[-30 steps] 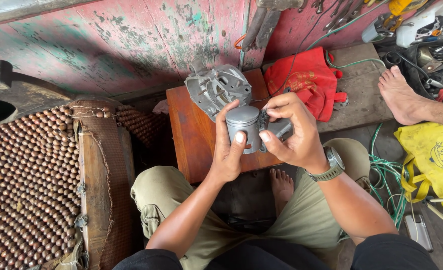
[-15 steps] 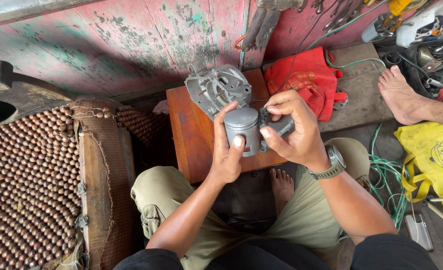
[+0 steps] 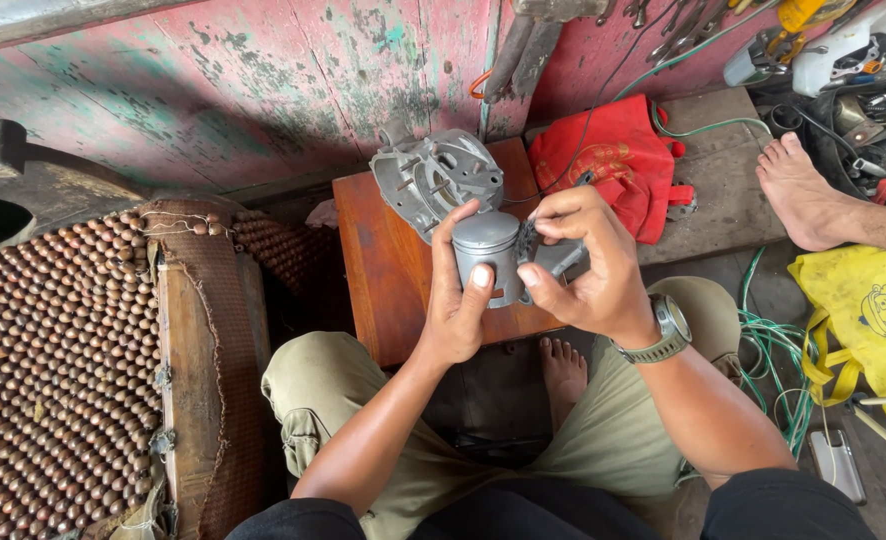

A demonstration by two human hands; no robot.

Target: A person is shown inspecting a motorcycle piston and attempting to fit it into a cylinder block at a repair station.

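Nearest the camera, above the person's lap, the left hand wraps its fingers round a grey metal piston, crown up and steadied for close work, while the right hand pinches a small dark part against the piston's side, thumb and forefinger closed on it. Just beyond, a grey engine casing rests on a low wooden stool within easy reach, and farther off a red cloth bag lies against the peeling red wall.
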